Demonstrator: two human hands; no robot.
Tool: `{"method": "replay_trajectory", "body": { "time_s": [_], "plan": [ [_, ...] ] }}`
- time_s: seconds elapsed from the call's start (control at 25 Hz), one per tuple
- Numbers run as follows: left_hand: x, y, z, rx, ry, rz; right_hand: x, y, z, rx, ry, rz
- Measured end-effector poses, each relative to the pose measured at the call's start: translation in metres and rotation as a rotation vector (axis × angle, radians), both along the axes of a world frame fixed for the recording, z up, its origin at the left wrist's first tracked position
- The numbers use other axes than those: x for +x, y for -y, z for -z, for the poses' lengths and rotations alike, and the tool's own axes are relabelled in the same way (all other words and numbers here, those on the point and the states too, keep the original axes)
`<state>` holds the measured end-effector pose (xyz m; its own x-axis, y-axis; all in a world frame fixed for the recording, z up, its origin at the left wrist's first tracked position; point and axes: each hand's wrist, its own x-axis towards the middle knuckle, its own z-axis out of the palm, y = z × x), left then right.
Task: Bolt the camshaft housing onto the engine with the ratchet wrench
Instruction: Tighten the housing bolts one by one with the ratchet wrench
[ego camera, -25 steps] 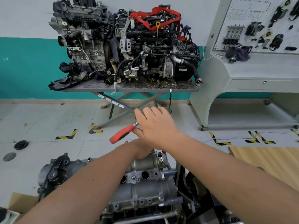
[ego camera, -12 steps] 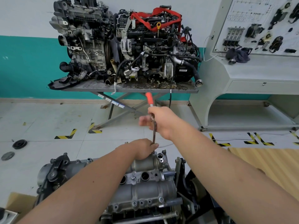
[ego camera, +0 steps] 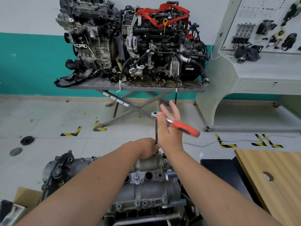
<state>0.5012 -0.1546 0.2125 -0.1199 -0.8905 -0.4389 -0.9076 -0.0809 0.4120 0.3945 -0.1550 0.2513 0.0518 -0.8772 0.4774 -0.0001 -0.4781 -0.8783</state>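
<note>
- Your left hand (ego camera: 147, 148) is curled around the foot of the extension bar (ego camera: 156, 132), steadying it where the socket meets a bolt at the far end of the camshaft housing (ego camera: 146, 191).
- Straight above that grip sits the ratchet wrench (ego camera: 175, 123) head, its orange handle slanting away to the right.
- Your right hand (ego camera: 170, 128) pushes the handle with fingers spread and straight; it is not clenched around it.
- The housing already sits on the engine (ego camera: 68, 170), below and nearer to you than the grip.
- Several bolt heads (ego camera: 164, 200) show along the near edge, apparently seated; I judge tightening under way, with how many remain unclear.
</note>
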Motion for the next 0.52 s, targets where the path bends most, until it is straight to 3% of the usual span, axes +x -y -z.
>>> {"method": "replay_trajectory", "body": {
  "time_s": [0.12,0.24,0.32,0.4,0.44,0.52],
  "plan": [
    [-0.008,0.002,0.0,-0.028,0.023,-0.033,-0.011,0.01,0.0,-0.57,-0.422,0.094],
    [-0.023,-0.004,-0.004,-0.208,0.273,-0.17,-0.015,0.02,-0.023,-0.846,-0.853,0.003],
    [-0.016,0.002,0.008,-0.196,0.127,-0.078,-0.011,0.019,-0.041,-0.853,-1.241,0.005],
    [-0.006,-0.005,0.001,0.023,-0.033,-0.025,-0.006,0.019,-0.056,-0.715,-1.573,-0.001],
    [0.005,-0.007,0.003,0.035,-0.032,-0.018,-0.005,0.023,-0.063,-0.67,-1.673,-0.03],
    [0.002,-0.001,0.008,0.008,-0.016,-0.047,0.0,0.027,-0.073,-0.582,-1.696,-0.104]
  ]
}}
